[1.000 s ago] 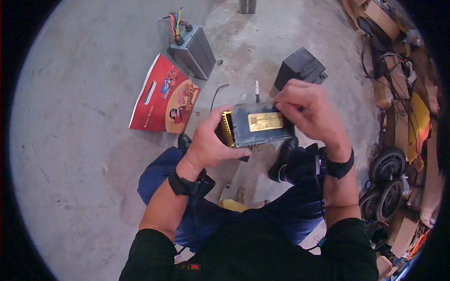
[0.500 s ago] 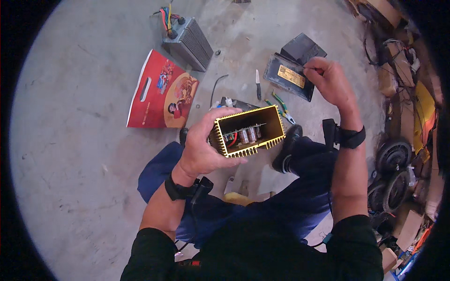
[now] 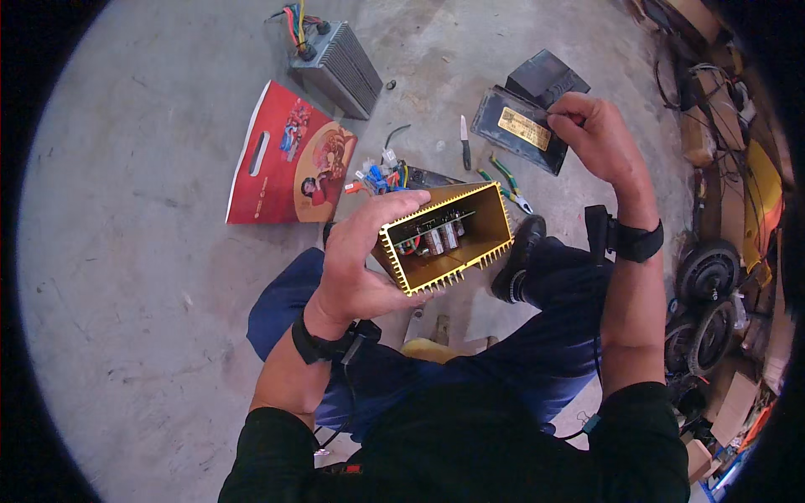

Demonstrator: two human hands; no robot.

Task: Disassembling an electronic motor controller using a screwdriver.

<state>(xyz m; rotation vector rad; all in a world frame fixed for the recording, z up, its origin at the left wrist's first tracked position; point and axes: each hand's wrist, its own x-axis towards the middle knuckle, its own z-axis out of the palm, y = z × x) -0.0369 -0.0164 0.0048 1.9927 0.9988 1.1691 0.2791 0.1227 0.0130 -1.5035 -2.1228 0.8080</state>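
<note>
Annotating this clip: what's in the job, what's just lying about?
Job, apparently: gold finned metal housing, in left hand; black rectangular gold-labelled cover, at right hand.

Lying about, none held: red carry bag; grey finned metal box with coloured wires; black-handled knife; green-handled pliers.

With the housing [image 3: 488,220] in my left hand [image 3: 356,268] as clock centre, the circuit board [image 3: 436,230] sits inside it, toward the 9 o'clock end. Just beyond the housing, between 10 and 11, is a cluster of connectors [image 3: 376,174]. Farther out on the floor [image 3: 151,251], the carry bag [image 3: 285,197] lies at 10, and the wired box [image 3: 340,75] stands just past it at 11. The knife [image 3: 466,149] lies at 12, the pliers [image 3: 506,176] between 1 and 2. At 1 my right hand [image 3: 599,138] holds the panel [image 3: 520,142] by its 3 o'clock end, with the block [image 3: 549,74] behind it, partly hidden. Well apart, near 3, are wheels [image 3: 708,267].
</note>
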